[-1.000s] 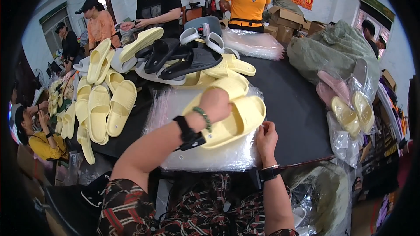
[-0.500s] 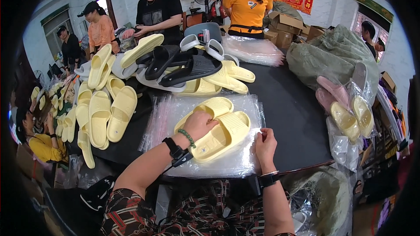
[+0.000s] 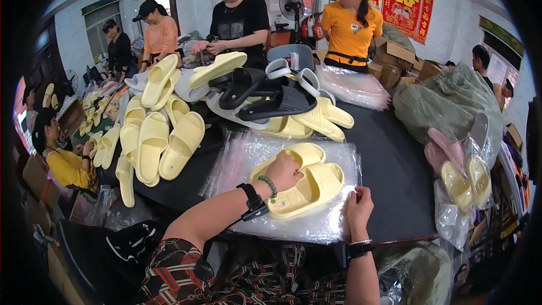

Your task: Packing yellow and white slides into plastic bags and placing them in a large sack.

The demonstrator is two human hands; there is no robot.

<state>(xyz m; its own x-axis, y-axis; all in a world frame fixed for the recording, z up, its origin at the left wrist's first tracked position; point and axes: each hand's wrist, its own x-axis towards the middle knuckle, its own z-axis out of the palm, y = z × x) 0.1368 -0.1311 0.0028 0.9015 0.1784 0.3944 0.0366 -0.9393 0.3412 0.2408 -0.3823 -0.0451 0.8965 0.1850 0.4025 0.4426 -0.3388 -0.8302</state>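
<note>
At centre frame the left hand [image 3: 284,171] closes its fingers over a pair of pale yellow foam slippers [image 3: 302,183] lying on a stack of clear plastic bags [image 3: 316,223]. The right hand [image 3: 358,210] pinches the top bag's edge. The slippers look light, soft and springy; the bags look thin and slippery, best taken at the open edge.
</note>
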